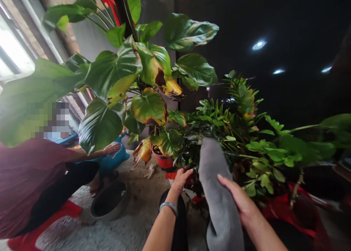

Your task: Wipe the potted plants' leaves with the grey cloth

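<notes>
My right hand [241, 199] is closed on a long grey cloth [216, 181] that runs up into a bushy plant with small green leaves [233, 134]. My left hand [181, 179], with a silver bangle on the wrist, reaches forward with fingers curled into the low leaves of that plant, beside a red pot [164, 162]. What the left fingers grip is hidden by foliage.
A tall plant with big green and yellowing leaves [128, 79] stands behind the red pot. A person in a dark red top [30, 178] crouches at left, a hand on a blue object [112, 161]. A grey basin [109, 201] sits on the speckled floor. Red pot wrapping [301, 207] is at right.
</notes>
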Available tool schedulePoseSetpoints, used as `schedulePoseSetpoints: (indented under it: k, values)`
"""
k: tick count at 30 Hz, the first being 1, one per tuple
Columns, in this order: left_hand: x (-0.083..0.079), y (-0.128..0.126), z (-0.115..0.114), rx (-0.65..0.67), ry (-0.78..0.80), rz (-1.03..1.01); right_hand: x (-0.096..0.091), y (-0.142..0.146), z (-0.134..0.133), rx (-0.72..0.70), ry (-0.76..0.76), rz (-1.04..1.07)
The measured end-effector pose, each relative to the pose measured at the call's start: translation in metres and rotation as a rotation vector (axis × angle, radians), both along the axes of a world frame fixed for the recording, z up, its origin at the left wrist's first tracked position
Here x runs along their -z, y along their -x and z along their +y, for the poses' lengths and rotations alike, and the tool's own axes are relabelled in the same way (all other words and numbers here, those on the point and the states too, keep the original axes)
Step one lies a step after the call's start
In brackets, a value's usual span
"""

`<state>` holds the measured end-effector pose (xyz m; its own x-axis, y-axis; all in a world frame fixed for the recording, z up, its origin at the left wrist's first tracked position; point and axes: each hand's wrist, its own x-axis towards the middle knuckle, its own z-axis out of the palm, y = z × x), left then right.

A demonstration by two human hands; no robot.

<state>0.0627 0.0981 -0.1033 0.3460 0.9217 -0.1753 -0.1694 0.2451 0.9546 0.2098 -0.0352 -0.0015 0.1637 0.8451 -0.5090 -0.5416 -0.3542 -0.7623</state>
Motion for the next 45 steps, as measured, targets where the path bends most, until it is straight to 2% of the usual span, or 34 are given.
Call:
schedulePoseSetpoints:
  k: [2, 3, 5, 7, 9, 11, 12, 14, 17, 19, 20, 22, 26, 28, 30, 32, 34, 36, 37, 39, 42, 44, 45]
  values:
    - [-0.001, 0.001, 0.001, 0.018, -0.002, -0.007, 0.011, 0.004, -0.017, 0.025, 0.042, -0.086]
    - [-0.001, 0.002, 0.001, 0.025, 0.000, -0.009, 0.010, 0.003, -0.023, 0.057, 0.045, -0.114]
    - [-0.003, 0.002, 0.001, 0.026, 0.000, -0.006, -0.004, -0.004, -0.027, 0.149, -0.011, -0.133]
    - [-0.004, 0.002, 0.001, 0.013, 0.003, 0.005, -0.028, -0.016, -0.015, 0.291, -0.161, -0.140]
    - [-0.005, 0.001, 0.001, 0.003, 0.012, 0.016, -0.049, -0.027, 0.007, 0.429, -0.311, -0.144]
    - [-0.006, 0.000, 0.000, -0.007, 0.020, 0.014, -0.055, -0.033, 0.029, 0.439, -0.348, -0.099]
    - [-0.007, 0.000, -0.001, -0.013, 0.021, 0.012, -0.050, -0.033, 0.036, 0.390, -0.306, -0.056]
    - [-0.008, 0.000, -0.001, -0.022, 0.015, 0.009, -0.029, -0.027, 0.035, 0.274, -0.158, 0.028]
    - [-0.006, 0.003, 0.001, -0.002, 0.005, -0.002, 0.013, -0.012, 0.003, 0.235, 0.050, 0.035]
    - [-0.003, 0.006, 0.003, 0.021, -0.004, -0.014, 0.028, -0.006, -0.022, 0.230, 0.089, -0.024]
    - [-0.001, 0.007, 0.005, 0.031, -0.011, -0.014, 0.029, -0.005, -0.031, 0.225, 0.074, -0.050]
    - [0.002, 0.008, 0.007, 0.048, -0.023, -0.006, 0.016, -0.009, -0.034, 0.253, -0.015, -0.085]
    - [0.005, 0.008, 0.008, 0.045, -0.014, 0.011, -0.025, -0.026, 0.006, 0.484, -0.258, -0.108]
    - [0.006, 0.008, 0.008, 0.029, 0.002, 0.017, -0.030, -0.027, 0.026, 0.452, -0.273, -0.040]
    - [0.007, 0.008, 0.008, 0.020, 0.009, 0.014, -0.018, -0.020, 0.031, 0.313, -0.181, 0.037]
    - [0.009, 0.009, 0.009, 0.018, 0.008, 0.006, 0.006, -0.008, 0.019, 0.201, -0.063, 0.048]
    - [0.011, 0.010, 0.010, 0.011, 0.006, -0.012, 0.027, 0.003, -0.003, 0.159, 0.022, 0.004]
    - [0.011, 0.011, 0.010, 0.009, 0.003, -0.022, 0.034, 0.007, -0.023, 0.173, 0.055, -0.043]
    - [0.010, 0.011, 0.009, 0.011, 0.002, -0.022, 0.031, 0.006, -0.027, 0.196, 0.048, -0.064]
    - [0.009, 0.010, 0.008, 0.022, 0.005, -0.012, 0.011, -0.003, -0.024, 0.294, -0.018, -0.103]
    - [0.008, 0.008, 0.006, 0.021, 0.017, 0.005, -0.025, -0.021, 0.005, 0.504, -0.197, -0.121]
    - [0.008, 0.007, 0.006, 0.014, 0.017, 0.011, -0.035, -0.027, 0.023, 0.568, -0.263, -0.063]
    - [0.009, 0.007, 0.006, 0.011, 0.015, 0.016, -0.033, -0.026, 0.029, 0.552, -0.253, -0.020]
